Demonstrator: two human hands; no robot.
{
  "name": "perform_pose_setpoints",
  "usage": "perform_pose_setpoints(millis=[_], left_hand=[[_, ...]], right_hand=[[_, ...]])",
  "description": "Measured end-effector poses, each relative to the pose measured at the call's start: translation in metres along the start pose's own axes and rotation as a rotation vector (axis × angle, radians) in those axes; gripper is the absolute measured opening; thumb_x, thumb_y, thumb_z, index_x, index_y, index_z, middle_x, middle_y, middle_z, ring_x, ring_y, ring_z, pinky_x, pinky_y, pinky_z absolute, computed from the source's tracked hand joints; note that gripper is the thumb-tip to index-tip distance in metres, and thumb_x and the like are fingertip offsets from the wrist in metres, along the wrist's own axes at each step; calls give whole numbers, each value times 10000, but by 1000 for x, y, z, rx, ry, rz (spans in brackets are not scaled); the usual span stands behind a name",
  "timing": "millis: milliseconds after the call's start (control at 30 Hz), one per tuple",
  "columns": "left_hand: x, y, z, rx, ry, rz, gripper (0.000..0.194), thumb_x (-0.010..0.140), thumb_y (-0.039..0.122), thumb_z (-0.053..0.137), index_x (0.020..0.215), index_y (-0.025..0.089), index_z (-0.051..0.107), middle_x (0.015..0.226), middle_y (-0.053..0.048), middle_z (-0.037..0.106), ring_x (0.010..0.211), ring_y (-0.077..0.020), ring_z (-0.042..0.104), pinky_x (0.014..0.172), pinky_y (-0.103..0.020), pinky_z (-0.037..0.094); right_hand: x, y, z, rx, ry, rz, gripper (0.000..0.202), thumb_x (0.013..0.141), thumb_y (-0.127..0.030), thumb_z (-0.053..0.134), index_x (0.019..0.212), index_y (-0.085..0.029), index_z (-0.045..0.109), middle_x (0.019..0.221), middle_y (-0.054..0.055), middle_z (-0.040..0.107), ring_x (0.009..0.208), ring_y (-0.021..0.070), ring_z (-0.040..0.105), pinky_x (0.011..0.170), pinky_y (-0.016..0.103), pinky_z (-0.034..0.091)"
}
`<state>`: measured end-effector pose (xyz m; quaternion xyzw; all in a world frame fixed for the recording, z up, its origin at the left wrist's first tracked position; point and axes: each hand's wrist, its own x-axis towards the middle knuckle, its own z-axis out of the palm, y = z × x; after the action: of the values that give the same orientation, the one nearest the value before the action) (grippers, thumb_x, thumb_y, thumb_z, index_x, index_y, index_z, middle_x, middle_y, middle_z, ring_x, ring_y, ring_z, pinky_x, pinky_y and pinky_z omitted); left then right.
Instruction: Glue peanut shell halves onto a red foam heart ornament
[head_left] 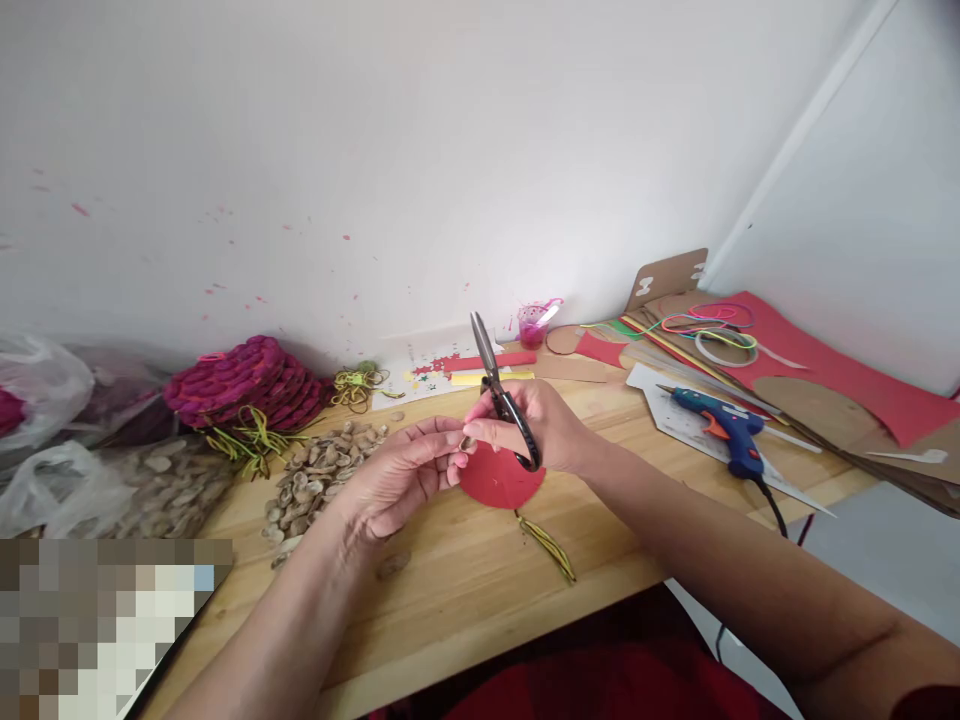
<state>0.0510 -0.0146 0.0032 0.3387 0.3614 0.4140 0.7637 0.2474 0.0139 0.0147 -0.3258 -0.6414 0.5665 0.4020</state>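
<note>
Between the fingertips of both hands is a small brown shell (pixel 467 443). My left hand (pixel 411 470) pinches it from the left. The fingers of my right hand (pixel 532 425) touch its other side, and that hand also holds black-handled scissors (pixel 486 345), blades pointing up. Below the hands a red disc (pixel 510 487) lies on the wooden table (pixel 465 605), with a yellow-green and black tassel (pixel 549 550) at its lower edge. A heap of shells (pixel 319 480) lies left of my left hand.
A blue glue gun (pixel 716 420) rests on white card at the right, near cardboard and red sheets (pixel 832 360). Purple woven pieces (pixel 247 385) and plastic bags (pixel 60 490) are at the left. A cup of pink paint (pixel 534 325) stands by the wall.
</note>
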Motion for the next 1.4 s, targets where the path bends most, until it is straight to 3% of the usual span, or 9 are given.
perform_pose_setpoints(millis=[167,267,400,667,800,900,1000,1167,1400], left_hand=[[6,-17,-3,55,52,222,274,753,231,843,989,155,725,902,-47,726,800,-104,671,751,-190,558],[9,-24,1,239,86,437,316,742,176,847,1029,196,717,954,-17,726,876,-99,671,825,-185,544],[8,-32,5,492,170,658,237,785,185,812,997,212,708,909,0,717,810,-99,662,780,-197,544],[1,-37,6,601,306,828,185,817,194,779,992,206,722,886,-14,724,785,-110,657,754,-212,545],[-2,-33,9,571,359,813,182,809,205,783,976,201,710,907,-21,717,801,-118,656,764,-222,553],[-3,-30,9,566,411,809,173,801,228,789,946,194,701,932,-34,720,828,-139,667,785,-250,562],[-2,-29,8,548,448,828,169,796,236,794,928,200,695,968,-43,724,888,-160,681,828,-280,567],[0,-28,4,559,467,919,141,825,219,769,941,215,689,1044,-51,710,1052,-181,661,971,-331,530],[-1,-28,3,707,572,955,140,811,249,774,918,216,691,1057,-77,700,1051,-220,663,1010,-406,528]], right_hand=[[-1,16,-1,111,170,77,252,700,-338,829,733,-171,642,545,-52,595,440,79,512,421,217,353],[-2,19,1,157,174,104,269,694,-349,833,718,-168,635,536,-52,589,433,77,510,419,217,350],[-5,18,7,183,157,124,263,713,-362,819,734,-169,642,519,-52,587,427,82,517,414,215,354],[-8,14,6,194,148,107,283,748,-407,788,736,-181,616,569,-46,607,417,86,534,425,225,369],[-9,14,-1,137,144,105,298,781,-439,758,740,-191,600,549,-55,571,420,82,501,429,226,349],[-11,15,-4,-4,97,127,354,803,-493,724,695,-202,552,543,-63,514,433,86,462,434,242,323],[-15,13,-5,-277,129,79,411,775,-510,741,651,-208,492,571,-65,465,516,90,427,500,249,326],[-22,2,0,-736,160,19,392,728,-518,759,683,-214,516,588,-63,516,541,96,400,542,251,310],[-24,1,8,-966,186,-27,402,791,-572,656,711,-216,488,650,-22,571,554,110,415,561,262,273]])
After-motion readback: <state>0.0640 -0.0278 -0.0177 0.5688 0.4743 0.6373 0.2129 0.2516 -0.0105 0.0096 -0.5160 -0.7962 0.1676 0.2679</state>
